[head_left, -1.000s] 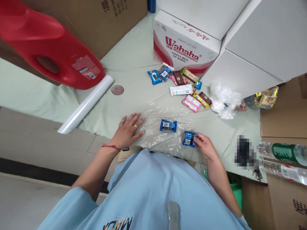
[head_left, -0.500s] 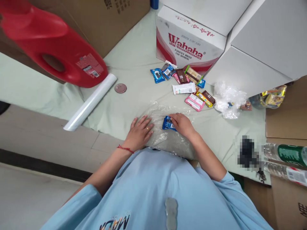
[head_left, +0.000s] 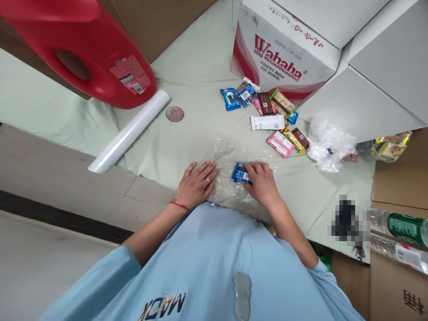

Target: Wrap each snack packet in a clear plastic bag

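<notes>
A sheet of clear plastic film (head_left: 227,189) lies on the cloth right in front of my body. My left hand (head_left: 197,183) rests flat on its left side, fingers stretched out. Over the film, my right hand (head_left: 262,183) grips the right end of a small blue snack packet (head_left: 240,173) with thumb and fingers. A second blue packet may lie under it; I cannot tell. Farther off, a loose group of wrapped snacks includes a white-wrapped bar (head_left: 267,122), a pink packet (head_left: 280,143) and another blue packet (head_left: 230,99).
A roll of film (head_left: 130,131) lies left beside a red jug (head_left: 110,67) and a round brown disc (head_left: 174,113). A Wahaha carton (head_left: 267,62) stands behind the snacks. Right are a crumpled clear bag (head_left: 331,142) and plastic bottles (head_left: 406,227).
The camera view has shifted, so most things sit differently in the picture. My right hand still holds the blue packet over the film; my left hand still lies flat.
</notes>
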Demonstrator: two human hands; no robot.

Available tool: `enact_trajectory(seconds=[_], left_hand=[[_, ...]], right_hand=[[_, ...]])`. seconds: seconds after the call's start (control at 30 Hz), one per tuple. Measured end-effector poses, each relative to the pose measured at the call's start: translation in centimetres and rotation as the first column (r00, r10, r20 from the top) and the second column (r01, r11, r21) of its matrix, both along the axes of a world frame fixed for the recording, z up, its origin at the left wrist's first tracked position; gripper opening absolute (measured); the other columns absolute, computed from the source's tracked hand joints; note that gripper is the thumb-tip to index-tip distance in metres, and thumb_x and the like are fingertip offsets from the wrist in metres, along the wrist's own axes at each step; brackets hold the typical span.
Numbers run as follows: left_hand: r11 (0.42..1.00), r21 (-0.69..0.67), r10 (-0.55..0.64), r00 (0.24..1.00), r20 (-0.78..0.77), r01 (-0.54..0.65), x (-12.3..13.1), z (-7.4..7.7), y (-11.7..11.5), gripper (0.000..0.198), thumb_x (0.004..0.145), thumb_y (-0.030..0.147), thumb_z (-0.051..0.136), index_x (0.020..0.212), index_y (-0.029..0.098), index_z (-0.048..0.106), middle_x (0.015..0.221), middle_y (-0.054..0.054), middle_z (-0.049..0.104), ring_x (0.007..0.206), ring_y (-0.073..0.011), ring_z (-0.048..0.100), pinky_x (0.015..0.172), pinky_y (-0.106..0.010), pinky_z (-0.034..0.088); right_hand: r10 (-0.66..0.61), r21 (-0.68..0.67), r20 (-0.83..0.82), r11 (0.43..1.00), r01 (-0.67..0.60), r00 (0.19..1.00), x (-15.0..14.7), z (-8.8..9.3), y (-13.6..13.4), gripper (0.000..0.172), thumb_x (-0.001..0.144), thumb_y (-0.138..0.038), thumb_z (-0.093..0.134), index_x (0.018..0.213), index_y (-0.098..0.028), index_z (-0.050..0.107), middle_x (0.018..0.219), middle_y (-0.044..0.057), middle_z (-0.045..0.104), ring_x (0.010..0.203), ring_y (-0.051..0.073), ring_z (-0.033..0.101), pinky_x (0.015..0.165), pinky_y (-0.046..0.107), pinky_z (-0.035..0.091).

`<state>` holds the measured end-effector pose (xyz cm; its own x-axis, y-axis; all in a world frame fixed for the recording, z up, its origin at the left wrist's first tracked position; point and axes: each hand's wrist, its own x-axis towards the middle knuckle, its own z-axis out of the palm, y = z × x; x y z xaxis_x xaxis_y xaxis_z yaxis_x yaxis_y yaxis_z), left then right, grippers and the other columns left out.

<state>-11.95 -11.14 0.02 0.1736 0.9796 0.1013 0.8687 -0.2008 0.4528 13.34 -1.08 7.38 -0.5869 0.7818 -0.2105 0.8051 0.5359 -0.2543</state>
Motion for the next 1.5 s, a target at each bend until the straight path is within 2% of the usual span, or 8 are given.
enact_trajectory(seconds=[0.37,0.43,0.53,0.7,0.9,1.2,1.33,1.5], left_hand=[[1.000,-0.010,-0.017,0.998,0.063,0.017,-1.0,0.2,-0.2,0.058,0.102,0.034,0.047,0.161,0.032,0.043,0.167,-0.009,0.044,0.152,-0.0287,0.046,0.129,-0.060,0.024],[0.999,-0.001,-0.039,0.993,0.111,0.040,-2.0,0.7,-0.6,0.062,0.100,0.031,0.046,0.162,0.033,0.041,0.172,-0.007,0.036,0.155,-0.0286,0.041,0.129,-0.057,0.028],[0.990,0.004,-0.140,0.979,0.145,0.141,-3.6,1.7,-1.4,0.068,0.093,0.019,0.046,0.158,0.038,0.047,0.166,0.000,0.047,0.159,-0.0268,0.033,0.131,-0.057,0.026],[0.926,-0.161,-0.324,0.938,0.122,0.341,-4.3,2.3,-2.1,0.068,0.088,0.013,0.047,0.153,0.031,0.052,0.161,-0.002,0.053,0.159,-0.0246,0.033,0.134,-0.059,0.013],[0.925,-0.185,-0.301,0.936,0.181,0.333,-4.7,2.3,-0.9,0.026,0.101,0.037,0.052,0.104,0.028,0.076,0.147,-0.006,0.067,0.150,-0.0265,0.048,0.130,-0.058,0.023],[0.985,-0.170,0.038,0.916,0.400,0.034,-4.3,3.5,2.9,0.036,0.101,0.053,0.050,0.108,0.025,0.071,0.120,-0.005,0.079,0.121,-0.0238,0.071,0.117,-0.045,0.048],[0.964,-0.224,0.219,0.906,0.363,-0.143,-2.6,2.5,5.0,0.034,0.098,0.047,0.049,0.106,0.023,0.072,0.104,-0.005,0.080,0.100,-0.0238,0.074,0.096,-0.038,0.057],[0.966,-0.101,0.257,0.930,0.262,-0.238,-0.7,1.1,6.4,0.028,0.094,0.036,0.049,0.097,0.021,0.073,0.098,-0.008,0.078,0.099,-0.0270,0.071,0.100,-0.045,0.052]], right_hand=[[0.029,-0.001,-0.128,1.000,-0.030,0.991,0.7,-0.7,-0.6,0.065,0.093,-0.036,0.072,0.153,-0.023,0.051,0.144,0.018,0.057,0.138,0.040,0.043,0.114,0.060,0.038],[0.031,0.022,-0.235,0.999,-0.026,0.972,2.3,-0.3,-1.2,0.070,0.094,-0.040,0.071,0.157,-0.022,0.045,0.155,0.019,0.048,0.145,0.039,0.039,0.118,0.061,0.036],[0.030,0.004,-0.389,1.000,-0.031,0.921,6.1,0.6,-2.7,0.052,0.100,-0.032,0.058,0.152,-0.028,0.051,0.146,0.016,0.057,0.140,0.036,0.048,0.114,0.061,0.044],[0.143,-0.216,-0.426,0.943,-0.254,0.893,11.2,-0.3,-6.4,0.047,0.097,-0.019,0.056,0.142,-0.031,0.061,0.145,0.012,0.061,0.138,0.033,0.054,0.110,0.061,0.051],[0.021,-0.188,-0.512,0.973,-0.136,0.859,11.1,-3.4,-8.0,0.022,0.101,-0.028,0.060,0.115,-0.030,0.076,0.135,0.010,0.070,0.128,0.032,0.062,0.108,0.060,0.052],[-0.327,-0.343,-0.638,0.931,0.123,0.697,10.5,-0.8,-4.5,0.026,0.103,-0.047,0.059,0.100,-0.027,0.077,0.100,0.007,0.078,0.096,0.025,0.072,0.089,0.042,0.058],[-0.534,-0.453,-0.585,0.839,0.301,0.610,10.0,-1.7,-3.0,0.040,0.100,-0.059,0.058,0.091,-0.023,0.073,0.087,0.005,0.075,0.077,0.021,0.067,0.075,0.033,0.054],[-0.624,-0.460,-0.512,0.779,0.425,0.590,9.5,-3.6,-1.8,0.042,0.099,-0.060,0.055,0.082,-0.022,0.067,0.070,0.001,0.066,0.064,0.018,0.058,0.065,0.029,0.048]])
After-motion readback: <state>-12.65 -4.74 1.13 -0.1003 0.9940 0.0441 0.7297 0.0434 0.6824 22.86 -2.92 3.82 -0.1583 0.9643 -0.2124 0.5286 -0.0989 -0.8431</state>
